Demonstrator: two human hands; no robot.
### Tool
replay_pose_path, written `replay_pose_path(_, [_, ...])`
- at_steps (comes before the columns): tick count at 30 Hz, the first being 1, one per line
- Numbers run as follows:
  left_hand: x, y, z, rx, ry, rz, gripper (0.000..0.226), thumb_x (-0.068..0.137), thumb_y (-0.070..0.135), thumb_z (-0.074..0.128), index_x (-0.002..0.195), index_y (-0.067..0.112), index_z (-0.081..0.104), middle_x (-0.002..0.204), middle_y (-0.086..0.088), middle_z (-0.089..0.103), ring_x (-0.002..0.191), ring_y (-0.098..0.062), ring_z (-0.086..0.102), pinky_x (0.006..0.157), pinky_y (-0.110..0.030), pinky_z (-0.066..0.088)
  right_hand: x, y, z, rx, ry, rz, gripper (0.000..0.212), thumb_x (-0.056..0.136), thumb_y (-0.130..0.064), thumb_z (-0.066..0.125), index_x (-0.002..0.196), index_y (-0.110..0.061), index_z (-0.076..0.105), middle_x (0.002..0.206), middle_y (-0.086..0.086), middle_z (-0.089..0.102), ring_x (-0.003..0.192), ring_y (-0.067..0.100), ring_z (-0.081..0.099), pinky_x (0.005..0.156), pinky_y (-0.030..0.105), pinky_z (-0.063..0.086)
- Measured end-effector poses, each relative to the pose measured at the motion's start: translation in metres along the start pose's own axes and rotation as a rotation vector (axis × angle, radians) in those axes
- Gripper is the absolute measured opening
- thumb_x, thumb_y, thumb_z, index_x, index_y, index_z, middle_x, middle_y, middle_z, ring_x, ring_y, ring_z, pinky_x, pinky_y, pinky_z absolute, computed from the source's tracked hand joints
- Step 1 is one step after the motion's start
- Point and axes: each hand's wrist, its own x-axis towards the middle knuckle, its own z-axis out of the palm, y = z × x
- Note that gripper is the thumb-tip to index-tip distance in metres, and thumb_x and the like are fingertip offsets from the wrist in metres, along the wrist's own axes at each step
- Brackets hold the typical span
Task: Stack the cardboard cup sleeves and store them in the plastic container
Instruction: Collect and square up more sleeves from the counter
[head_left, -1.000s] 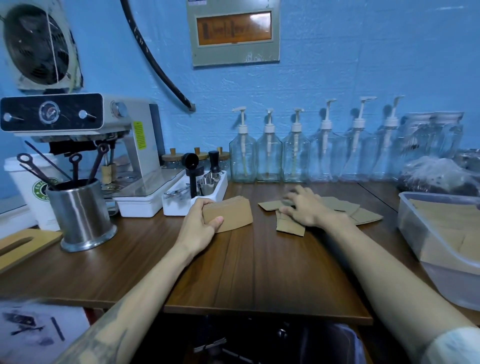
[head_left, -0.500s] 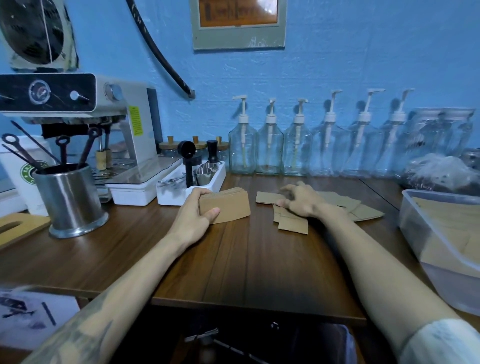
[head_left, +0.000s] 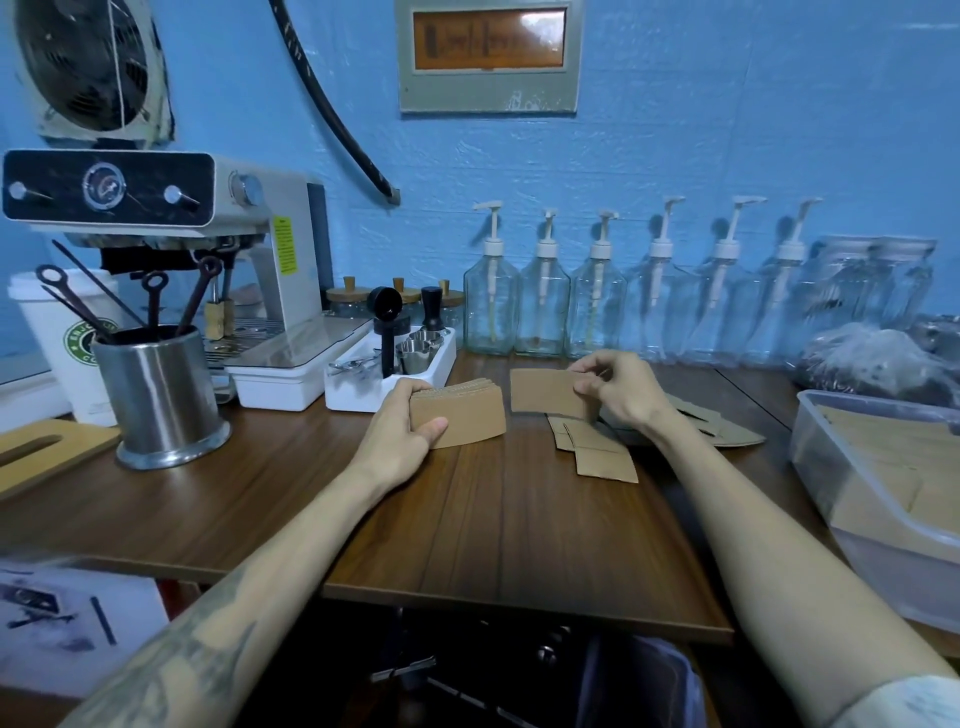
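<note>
Lifting off the worktop (head_left: 467, 519) in head view: right hand (head_left: 621, 392) was flat on the loose sleeves (head_left: 597, 452), now its fingers pinch one sleeve (head_left: 543, 392) clear of them. Left hand (head_left: 402, 436) fingers clamp the stack (head_left: 465, 418), which is next to receive it. Plastic container (head_left: 831, 467) sits far right, part-filled. White tray (head_left: 358, 384) is just behind the stack; nothing blocks the path.

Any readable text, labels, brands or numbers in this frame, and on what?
"ENJO", partial, around a green round logo on the white paper cup; the rest is hidden.
Yellow sticker on the coffee machine: print too small to read.
Orange wall panel: dark marks, blurred.
Printed sheet, lower left: blurred.
</note>
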Motion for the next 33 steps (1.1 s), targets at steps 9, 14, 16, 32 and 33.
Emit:
replay_pose_path(9, [0.005,-0.004,0.001,0.023,-0.007,0.005,0.031,0.092,0.025,0.065,0.116,0.031,0.046,0.118,0.001,0.059,0.107,-0.019,0.057,0.095,-0.041,0.048,-0.013,-0.02,-0.013,0.539,0.016,-0.014,0.026,0.085,0.002,0.072,0.104,-0.013,0.061,0.079,0.005,0.066,0.076,0.016,0.068,0.082,0.034,0.053])
replay_pose_path(14, [0.006,-0.007,0.002,0.037,-0.024,0.004,0.033,0.093,0.026,0.065,0.119,0.031,0.045,0.12,-0.001,0.058,0.109,-0.02,0.056,0.097,-0.042,0.048,-0.038,-0.037,-0.001,0.574,-0.158,-0.002,0.097,0.08,0.016,0.067,0.151,-0.032,0.022,0.102,0.012,0.06,0.081,0.023,0.072,0.064,0.037,0.06])
replay_pose_path(16, [0.006,-0.008,0.002,0.033,-0.036,0.013,0.037,0.092,0.027,0.064,0.122,0.036,0.043,0.123,-0.001,0.057,0.11,-0.02,0.057,0.099,-0.045,0.048,-0.044,-0.043,0.008,0.567,-0.214,-0.023,0.111,0.08,0.019,0.064,0.152,-0.046,0.012,0.109,0.017,0.053,0.086,0.03,0.071,0.062,0.041,0.061])
replay_pose_path(32, [0.004,-0.002,0.003,-0.038,-0.136,0.055,0.027,0.101,0.043,0.04,0.126,0.044,0.05,0.133,0.005,0.052,0.122,-0.014,0.05,0.108,-0.045,0.041,-0.051,-0.05,0.038,0.627,0.102,0.083,0.017,0.094,-0.006,0.063,0.103,-0.014,0.051,0.072,-0.003,0.062,0.08,0.023,0.072,0.068,0.043,0.063])
replay_pose_path(33, [0.003,-0.002,0.003,-0.038,-0.142,0.054,0.028,0.102,0.046,0.039,0.127,0.042,0.05,0.134,0.006,0.052,0.124,-0.013,0.049,0.108,-0.043,0.04,-0.05,-0.05,0.04,0.704,0.093,0.128,0.015,0.095,-0.005,0.062,0.101,-0.011,0.05,0.076,-0.001,0.066,0.081,0.024,0.073,0.068,0.041,0.063])
